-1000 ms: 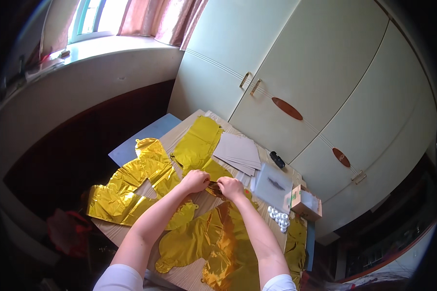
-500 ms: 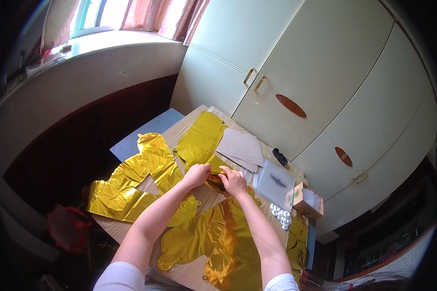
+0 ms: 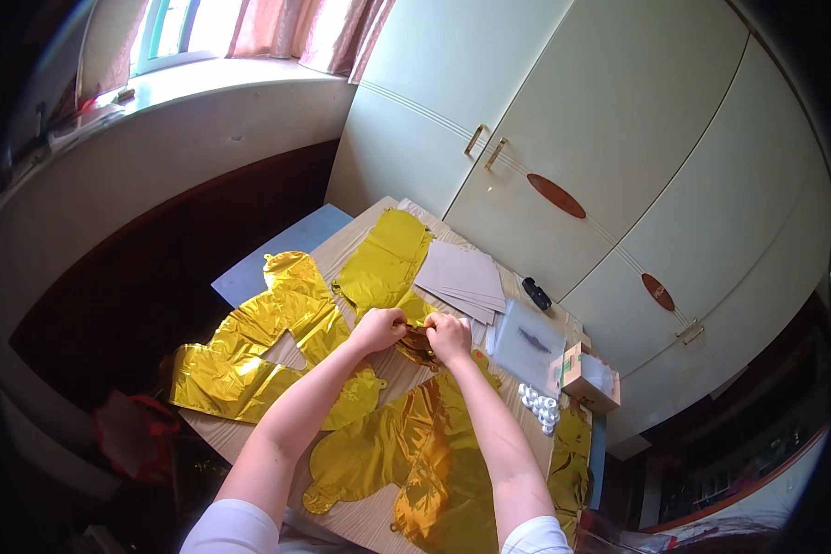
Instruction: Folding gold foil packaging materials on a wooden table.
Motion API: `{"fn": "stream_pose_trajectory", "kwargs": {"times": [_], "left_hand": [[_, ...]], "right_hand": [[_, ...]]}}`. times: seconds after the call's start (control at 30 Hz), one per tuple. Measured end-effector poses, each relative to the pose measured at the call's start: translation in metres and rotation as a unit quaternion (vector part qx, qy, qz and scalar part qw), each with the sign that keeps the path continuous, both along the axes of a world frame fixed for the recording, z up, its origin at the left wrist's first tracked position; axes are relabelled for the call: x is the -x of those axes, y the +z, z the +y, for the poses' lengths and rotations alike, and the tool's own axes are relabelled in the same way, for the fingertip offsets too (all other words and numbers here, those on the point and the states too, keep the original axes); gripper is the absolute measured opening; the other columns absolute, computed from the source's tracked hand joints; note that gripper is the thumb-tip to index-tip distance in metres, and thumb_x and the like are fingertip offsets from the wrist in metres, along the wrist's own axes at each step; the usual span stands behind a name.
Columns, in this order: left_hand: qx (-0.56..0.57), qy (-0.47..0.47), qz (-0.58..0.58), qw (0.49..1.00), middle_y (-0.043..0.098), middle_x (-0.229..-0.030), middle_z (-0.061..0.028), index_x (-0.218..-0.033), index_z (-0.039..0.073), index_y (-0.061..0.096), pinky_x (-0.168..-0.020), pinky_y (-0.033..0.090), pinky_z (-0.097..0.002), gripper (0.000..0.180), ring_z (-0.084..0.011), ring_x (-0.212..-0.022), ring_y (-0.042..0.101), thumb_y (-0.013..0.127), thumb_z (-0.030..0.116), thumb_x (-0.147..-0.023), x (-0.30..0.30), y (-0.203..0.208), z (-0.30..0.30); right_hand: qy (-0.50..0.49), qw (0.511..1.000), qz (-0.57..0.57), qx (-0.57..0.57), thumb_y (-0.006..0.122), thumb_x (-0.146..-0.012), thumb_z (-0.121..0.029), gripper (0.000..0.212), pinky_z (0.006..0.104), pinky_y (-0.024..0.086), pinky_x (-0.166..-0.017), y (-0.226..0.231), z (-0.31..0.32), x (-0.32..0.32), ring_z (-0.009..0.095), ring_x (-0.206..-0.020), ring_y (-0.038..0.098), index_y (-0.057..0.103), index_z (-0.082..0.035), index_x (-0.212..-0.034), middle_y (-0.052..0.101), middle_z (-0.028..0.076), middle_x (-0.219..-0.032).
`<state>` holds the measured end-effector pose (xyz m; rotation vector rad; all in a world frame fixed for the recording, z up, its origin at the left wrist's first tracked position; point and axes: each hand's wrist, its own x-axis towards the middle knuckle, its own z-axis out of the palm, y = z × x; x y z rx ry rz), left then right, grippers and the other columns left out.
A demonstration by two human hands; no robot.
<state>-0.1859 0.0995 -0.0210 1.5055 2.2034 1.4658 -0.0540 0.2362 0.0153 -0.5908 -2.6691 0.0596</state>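
Since half a second ago, the right hand (image 3: 449, 338) has curled its fingers in, where they were stretched out over the foil; the left hand (image 3: 379, 331) stays almost where it was. From where I stand, both hands pinch the same gold foil piece (image 3: 418, 349), fingers drawn tight and close together, with a narrow gap between them. That piece sits over the middle of the table (image 3: 349, 242), bunched and creased, its lower folds gleaming dark amber while a brighter yellow part shows beyond the fingers. How far it runs beneath the hands I cannot tell. To its left lies a crinkled, shiny foil shape (image 3: 240, 362) with an angular opening; nearer the person, a broad foil sheet (image 3: 425, 471) catches orange reflections. Grey cards (image 3: 457, 272) lie fanned beyond the right hand.
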Motion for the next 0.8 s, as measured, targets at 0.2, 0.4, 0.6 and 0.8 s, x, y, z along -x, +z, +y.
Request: {"fn": "stream_pose_trajectory", "kwargs": {"times": [0.2, 0.4, 0.6, 0.8], "left_hand": [[0.005, 0.009, -0.025, 1.0, 0.07, -0.087, -0.0173, -0.094, 0.007, 0.069, -0.078, 0.054, -0.0441, 0.016, -0.0368, -0.086, 0.068, 0.062, 0.018, -0.084, 0.001, 0.001, 0.001], [-0.009, 0.013, -0.057, 0.998, 0.07, -0.085, -0.0171, -0.09, 0.004, 0.066, -0.075, 0.053, -0.0426, 0.014, -0.036, -0.084, 0.067, 0.068, 0.013, -0.079, 0.005, 0.0, 0.001], [-0.03, 0.017, -0.062, 0.997, 0.068, -0.081, -0.0166, -0.089, 0.003, 0.065, -0.071, 0.052, -0.0398, 0.017, -0.0314, -0.078, 0.067, 0.07, 0.015, -0.078, 0.012, -0.006, 0.004], [-0.019, 0.041, -0.156, 0.987, 0.067, -0.078, -0.0175, -0.091, 0.0, 0.063, -0.069, 0.05, -0.0383, 0.025, -0.0304, -0.072, 0.065, 0.067, 0.025, -0.088, 0.014, 0.0, 0.002]], "right_hand": [[0.063, 0.995, 0.065, -0.043, 0.072, -0.074, -0.012, 0.034, 0.0402, 0.039, -0.089, -0.001, -0.001, -0.005, 0.022, -0.107, 0.057, 0.059, -0.019, -0.105, 0.059, 0.002, -0.109], [0.121, 0.973, 0.045, -0.191, 0.077, -0.067, -0.01, 0.055, 0.0438, 0.037, -0.093, 0.0, 0.003, -0.014, 0.026, -0.115, 0.048, 0.05, -0.021, -0.113, 0.047, 0.003, -0.121], [0.16, 0.962, 0.086, -0.204, 0.08, -0.065, -0.011, 0.064, 0.0456, 0.037, -0.093, -0.001, 0.007, -0.013, 0.028, -0.112, 0.049, 0.045, -0.021, -0.118, 0.046, 0.006, -0.121], [0.094, 0.98, 0.154, -0.087, 0.08, -0.068, -0.009, 0.063, 0.0453, 0.041, -0.092, -0.003, 0.001, -0.01, 0.031, -0.113, 0.05, 0.043, -0.016, -0.118, 0.045, 0.01, -0.122]]}}
